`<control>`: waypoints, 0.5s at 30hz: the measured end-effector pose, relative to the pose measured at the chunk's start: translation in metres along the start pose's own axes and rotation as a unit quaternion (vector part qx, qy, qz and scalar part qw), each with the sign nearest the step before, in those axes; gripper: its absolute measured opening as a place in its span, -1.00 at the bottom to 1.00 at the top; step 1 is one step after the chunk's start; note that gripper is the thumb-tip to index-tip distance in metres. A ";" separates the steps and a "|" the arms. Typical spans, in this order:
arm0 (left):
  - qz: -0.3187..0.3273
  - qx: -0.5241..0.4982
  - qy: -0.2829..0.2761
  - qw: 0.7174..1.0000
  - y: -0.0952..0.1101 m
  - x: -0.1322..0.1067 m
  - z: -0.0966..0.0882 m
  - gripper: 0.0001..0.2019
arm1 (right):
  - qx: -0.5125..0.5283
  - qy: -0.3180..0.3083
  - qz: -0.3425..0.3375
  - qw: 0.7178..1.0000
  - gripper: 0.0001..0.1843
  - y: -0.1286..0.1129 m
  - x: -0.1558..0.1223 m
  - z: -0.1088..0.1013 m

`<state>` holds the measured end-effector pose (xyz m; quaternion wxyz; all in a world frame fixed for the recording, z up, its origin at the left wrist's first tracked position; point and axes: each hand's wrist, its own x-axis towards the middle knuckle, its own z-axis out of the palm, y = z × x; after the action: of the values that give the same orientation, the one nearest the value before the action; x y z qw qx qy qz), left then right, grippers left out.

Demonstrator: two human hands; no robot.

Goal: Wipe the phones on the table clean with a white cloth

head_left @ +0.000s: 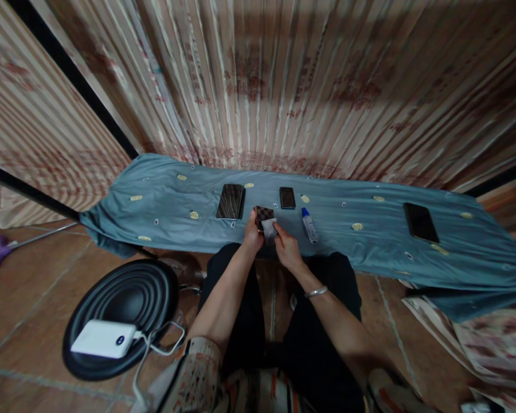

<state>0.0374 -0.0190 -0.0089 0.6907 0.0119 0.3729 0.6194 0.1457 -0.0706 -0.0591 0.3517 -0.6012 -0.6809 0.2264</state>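
My left hand is closed round the edge of a small checkered phone, holding it just above the front edge of a blue cloth-covered surface. My right hand pinches a small white cloth and presses it against the phone. A small blue-capped bottle lies on the cloth just right of my right hand. A silver bangle sits on my right wrist.
On the blue cloth lie a large dark phone, a smaller dark phone and another dark phone far right. A striped curtain hangs behind. On the floor at left, a black round stool carries a white power bank.
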 end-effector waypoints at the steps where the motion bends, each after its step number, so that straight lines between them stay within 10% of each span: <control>1: 0.002 -0.002 0.005 1.000 0.001 0.000 0.000 -0.65 | -0.003 -0.003 -0.007 1.000 -0.43 0.001 0.000 -0.001; 15: -0.032 0.033 -0.002 0.999 0.004 -0.001 0.005 -0.59 | -0.079 0.049 -0.121 0.988 -0.63 0.006 0.016 -0.007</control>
<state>0.0364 -0.0173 -0.0030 0.7102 0.0238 0.3917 0.5844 0.1545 -0.0551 -0.0559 0.3607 -0.5506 -0.7464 0.0978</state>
